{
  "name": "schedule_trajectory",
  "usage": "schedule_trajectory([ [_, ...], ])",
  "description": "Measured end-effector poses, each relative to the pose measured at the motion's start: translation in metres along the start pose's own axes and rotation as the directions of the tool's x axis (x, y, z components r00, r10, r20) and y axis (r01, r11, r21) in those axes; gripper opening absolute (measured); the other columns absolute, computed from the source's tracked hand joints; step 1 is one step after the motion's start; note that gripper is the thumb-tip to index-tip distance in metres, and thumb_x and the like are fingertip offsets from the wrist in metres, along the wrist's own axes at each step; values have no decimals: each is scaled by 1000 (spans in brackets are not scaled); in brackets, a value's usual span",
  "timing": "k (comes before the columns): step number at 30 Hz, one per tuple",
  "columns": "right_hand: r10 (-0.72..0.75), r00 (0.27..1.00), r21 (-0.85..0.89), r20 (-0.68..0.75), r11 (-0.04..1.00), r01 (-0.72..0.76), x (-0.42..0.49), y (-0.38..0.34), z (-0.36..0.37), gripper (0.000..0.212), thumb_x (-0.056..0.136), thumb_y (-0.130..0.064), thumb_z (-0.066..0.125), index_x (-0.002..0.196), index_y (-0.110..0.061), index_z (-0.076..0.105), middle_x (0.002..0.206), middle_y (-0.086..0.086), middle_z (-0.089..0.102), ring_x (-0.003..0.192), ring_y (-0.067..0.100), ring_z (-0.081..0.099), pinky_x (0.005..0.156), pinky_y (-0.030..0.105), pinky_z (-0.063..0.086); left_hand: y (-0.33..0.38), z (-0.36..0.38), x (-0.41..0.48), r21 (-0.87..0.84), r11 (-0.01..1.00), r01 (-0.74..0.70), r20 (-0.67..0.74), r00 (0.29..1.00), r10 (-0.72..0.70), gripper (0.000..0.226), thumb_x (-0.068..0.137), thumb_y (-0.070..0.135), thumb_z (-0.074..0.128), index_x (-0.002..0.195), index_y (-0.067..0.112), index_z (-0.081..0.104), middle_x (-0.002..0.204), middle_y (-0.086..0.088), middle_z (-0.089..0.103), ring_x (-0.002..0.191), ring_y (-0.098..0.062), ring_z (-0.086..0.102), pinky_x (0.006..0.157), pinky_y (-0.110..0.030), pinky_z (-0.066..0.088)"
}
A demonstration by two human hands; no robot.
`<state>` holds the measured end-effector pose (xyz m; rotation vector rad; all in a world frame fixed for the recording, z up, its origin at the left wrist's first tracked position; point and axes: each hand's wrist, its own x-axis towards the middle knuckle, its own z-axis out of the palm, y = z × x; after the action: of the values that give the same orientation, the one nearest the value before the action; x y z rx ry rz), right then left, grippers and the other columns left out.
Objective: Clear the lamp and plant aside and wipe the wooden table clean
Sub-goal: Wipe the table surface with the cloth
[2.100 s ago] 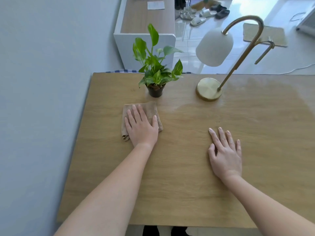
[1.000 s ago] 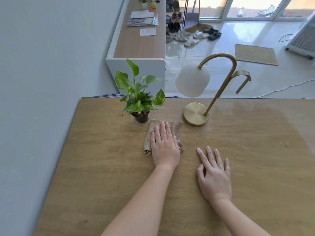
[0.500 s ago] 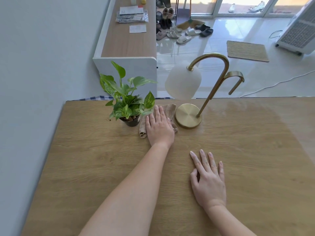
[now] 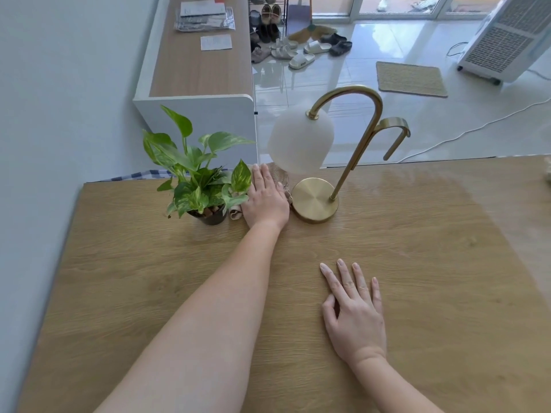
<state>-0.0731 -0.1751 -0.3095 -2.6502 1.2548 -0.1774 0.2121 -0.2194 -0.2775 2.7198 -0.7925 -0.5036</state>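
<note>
My left hand (image 4: pixel 266 200) lies flat on a beige cloth (image 4: pixel 235 212), pressing it onto the wooden table (image 4: pixel 417 248) near the far edge, between the plant and the lamp. The cloth is mostly hidden under the hand. A green potted plant (image 4: pixel 199 186) in a dark pot stands just left of the hand. A brass lamp (image 4: pixel 315 200) with a white shade stands just right of it. My right hand (image 4: pixel 354 314) rests flat on the table nearer to me, fingers spread, holding nothing.
A grey wall runs along the left of the table. Behind the far edge stands a white cabinet (image 4: pixel 196 67) with papers on top. Beyond are shoes (image 4: pixel 298 49), a floor mat (image 4: pixel 411 79), a white appliance (image 4: pixel 507 40) and a cable on the tiled floor.
My left hand slid the cloth from the table's left part forward and right into the gap between plant and lamp. My right hand stayed flat on the table.
</note>
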Motion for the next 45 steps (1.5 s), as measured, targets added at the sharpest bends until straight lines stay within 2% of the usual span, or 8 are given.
schedule_trajectory([
  [11, 7, 1000, -4, 18, 1000, -7, -1, 1, -2, 65, 98, -39, 39, 162, -51, 32, 169, -12, 35, 162, 15, 23, 132, 51, 13, -16, 7, -12, 62, 997, -53, -2, 999, 53, 67, 115, 48, 16, 172, 21, -6, 180, 0, -13, 165, -26, 13, 130, -46, 13],
  [17, 13, 999, -7, 50, 1000, -12, 0, -1, -4, 65, 98, -41, 35, 163, -52, 29, 170, -13, 31, 163, 14, 19, 133, 50, 11, -32, 22, -49, 82, 995, -60, -23, 998, 62, 68, 114, 51, 13, 171, 20, -9, 180, -1, -13, 167, -26, -4, 134, -46, -5],
  [31, 8, 997, 39, 75, 999, -10, -4, -7, -16, 60, 104, -40, 33, 163, -52, 29, 173, -12, 29, 164, 15, 16, 134, 47, 3, -69, 48, -193, 80, 994, -77, -82, 993, 83, 71, 114, 55, 15, 171, 21, -10, 179, -1, -14, 167, -23, -8, 135, -47, 0],
  [38, 0, 992, 52, 123, 999, -7, -11, -8, -22, 60, 107, -37, 36, 165, -51, 25, 175, -12, 23, 164, 14, 11, 133, 48, 0, -86, 52, -268, -22, 999, -45, -73, 996, 43, 74, 112, 59, 20, 171, 24, -7, 178, 4, -13, 166, -20, -8, 134, -44, -2],
  [40, 20, 988, 87, 156, 996, -34, -10, -11, -25, 60, 108, -36, 35, 165, -49, 25, 176, -11, 20, 165, 15, 7, 133, 49, -4, -93, 42, -273, -123, 990, -71, -32, 997, 68, 74, 111, 60, 26, 173, 26, 2, 178, 8, -7, 166, -14, -7, 135, -41, -2],
  [42, 65, 978, 163, 198, 982, -98, -9, -23, -32, 58, 109, -33, 36, 166, -39, 31, 176, -6, 21, 165, 19, 6, 133, 51, -3, -104, 24, -275, -343, 936, -75, -43, 997, 63, 67, 112, 55, 36, 171, 27, 24, 177, 13, 17, 164, -6, 8, 135, -36, 11],
  [43, 68, 979, 212, 194, 971, -110, -11, -33, -36, 56, 110, -31, 37, 166, -33, 34, 176, -1, 24, 165, 22, 8, 134, 51, 1, -114, 16, -277, -420, 904, -73, -83, 996, 42, 60, 112, 51, 41, 167, 27, 35, 173, 13, 31, 161, -3, 20, 133, -33, 19],
  [45, -22, 993, 272, 119, 962, -12, -21, -65, -42, 56, 111, -31, 40, 166, -25, 33, 175, 1, 23, 165, 22, 6, 134, 48, 6, -141, 3, -279, -433, 898, -83, -200, 980, -5, 49, 113, 41, 44, 159, 25, 50, 162, 11, 49, 152, -3, 36, 128, -29, 30],
])
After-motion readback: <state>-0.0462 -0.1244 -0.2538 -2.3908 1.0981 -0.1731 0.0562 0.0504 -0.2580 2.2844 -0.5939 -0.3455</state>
